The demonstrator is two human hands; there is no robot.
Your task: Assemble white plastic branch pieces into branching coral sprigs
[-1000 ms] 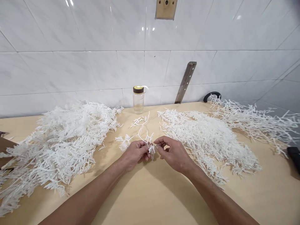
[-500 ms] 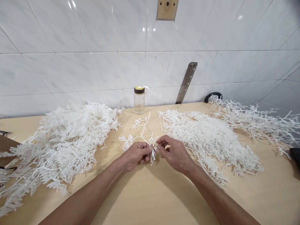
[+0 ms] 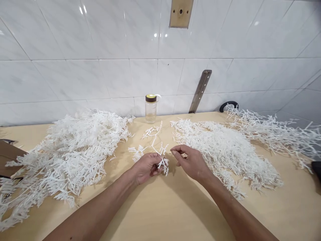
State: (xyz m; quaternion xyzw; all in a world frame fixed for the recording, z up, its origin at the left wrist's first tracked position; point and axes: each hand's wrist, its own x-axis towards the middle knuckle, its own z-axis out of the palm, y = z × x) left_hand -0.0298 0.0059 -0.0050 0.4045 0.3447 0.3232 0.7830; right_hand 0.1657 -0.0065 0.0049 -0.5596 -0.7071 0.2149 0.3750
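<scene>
A thin white branched piece point(image 3: 153, 143) spreads over the table's middle, with small twiggy tufts at its ends. My left hand point(image 3: 147, 167) pinches its lower stem between thumb and fingers, and a small tuft hangs beside the fingertips. Just to the right, my right hand point(image 3: 189, 160) is apart from the piece, its thumb and index fingertips pressed together; whether something small is between them cannot be made out. Heaps of similar white branches lie on both sides: a large left heap point(image 3: 82, 147) and a right heap point(image 3: 225, 147) close to my right hand.
A clear bottle point(image 3: 150, 110) with a dark and yellow lid stands at the back by the tiled wall. A metal strip point(image 3: 200, 91) leans there. Looser white branches point(image 3: 271, 129) and a black curved handle point(image 3: 228, 104) are at the back right. A brown box point(image 3: 10, 159) sits far left.
My right hand has moved slightly right, away from the stem and my left hand. The small tuft by my left fingertips has shifted and shows more. The view has tilted slightly.
</scene>
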